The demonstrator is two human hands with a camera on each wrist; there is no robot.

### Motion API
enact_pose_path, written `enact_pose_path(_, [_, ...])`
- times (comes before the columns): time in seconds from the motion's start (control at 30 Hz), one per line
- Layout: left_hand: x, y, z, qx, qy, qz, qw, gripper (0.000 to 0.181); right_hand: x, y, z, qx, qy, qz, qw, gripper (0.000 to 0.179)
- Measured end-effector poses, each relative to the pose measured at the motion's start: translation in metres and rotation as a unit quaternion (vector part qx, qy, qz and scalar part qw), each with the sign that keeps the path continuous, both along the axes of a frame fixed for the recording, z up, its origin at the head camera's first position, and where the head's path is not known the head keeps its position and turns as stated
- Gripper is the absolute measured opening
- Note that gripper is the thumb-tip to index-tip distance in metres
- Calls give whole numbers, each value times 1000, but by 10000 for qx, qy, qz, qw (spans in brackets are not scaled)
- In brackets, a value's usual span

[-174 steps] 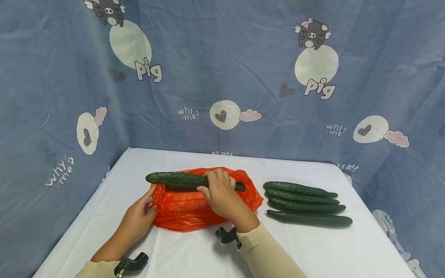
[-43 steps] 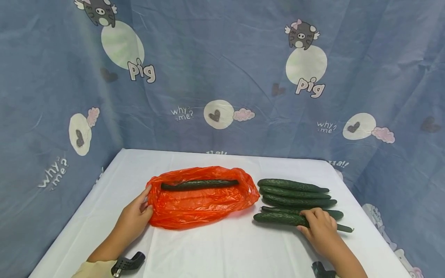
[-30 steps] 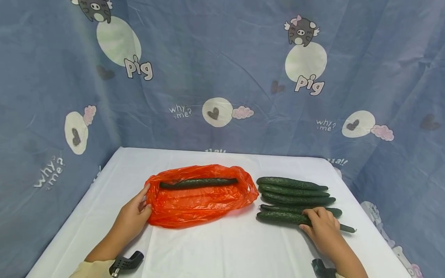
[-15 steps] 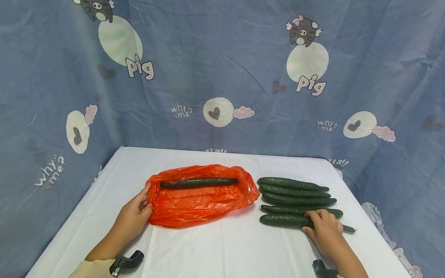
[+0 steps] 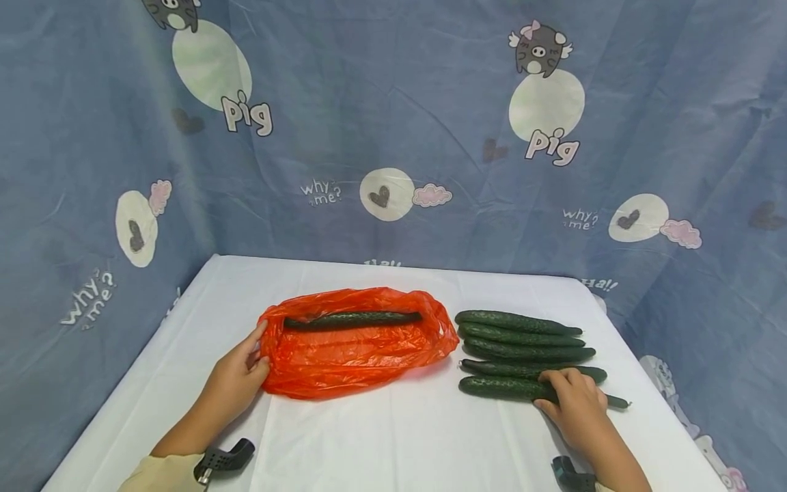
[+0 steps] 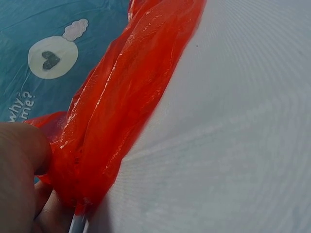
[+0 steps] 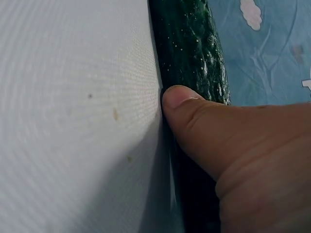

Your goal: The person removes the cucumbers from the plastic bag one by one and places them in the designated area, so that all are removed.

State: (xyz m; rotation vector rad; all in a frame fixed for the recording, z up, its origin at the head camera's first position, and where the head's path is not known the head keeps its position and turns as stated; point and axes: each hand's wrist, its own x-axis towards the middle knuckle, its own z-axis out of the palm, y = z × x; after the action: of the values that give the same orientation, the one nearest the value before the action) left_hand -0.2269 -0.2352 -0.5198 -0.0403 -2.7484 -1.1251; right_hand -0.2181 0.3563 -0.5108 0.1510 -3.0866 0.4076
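An orange-red plastic bag [image 5: 344, 355] lies with its mouth spread, a dark green cucumber [image 5: 353, 320] inside along its far side. My left hand [image 5: 236, 376] pinches the bag's left edge; in the left wrist view the crumpled film [image 6: 121, 97] runs between thumb and fingers. On the right, my right hand [image 5: 574, 403] grips the nearest cucumber [image 5: 501, 388] of a row lying on the white cloth. Close up, my right thumb [image 7: 194, 109] presses against the side of that bumpy cucumber [image 7: 189, 43]; the other fingers are hidden there.
Several more cucumbers [image 5: 522, 350] lie side by side just beyond the gripped one, close to the bag's right end. A white cloth [image 5: 393, 437] covers the table. Blue printed fabric [image 5: 393, 116] hangs behind and at both sides.
Since the oldest frame, my right hand has carried a cucumber from over the bag to the near side of the row. It shifted slightly there, then stayed. My left hand has kept the bag's edge.
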Motion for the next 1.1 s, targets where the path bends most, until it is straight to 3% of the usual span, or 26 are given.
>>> enact_pose_path(0.27, [-1,0,0,-7,-64,13,10000,74,-2,-2,2,-153,-2,-78,9999,66])
enact_pose_path(0.53, [-1,0,1,30,-131,7,9999,74,-1,-7,4,-362,-30,-109,9993,66])
enact_pose_path(0.8, [-1,0,2,9,-117,-12,9999,75,2,-11,4,-725,456,189,9961,56])
enact_pose_path(1.1, [-2,-1,-2,14,50,-72,10000,75,-1,-28,12,-686,772,656,9925,57])
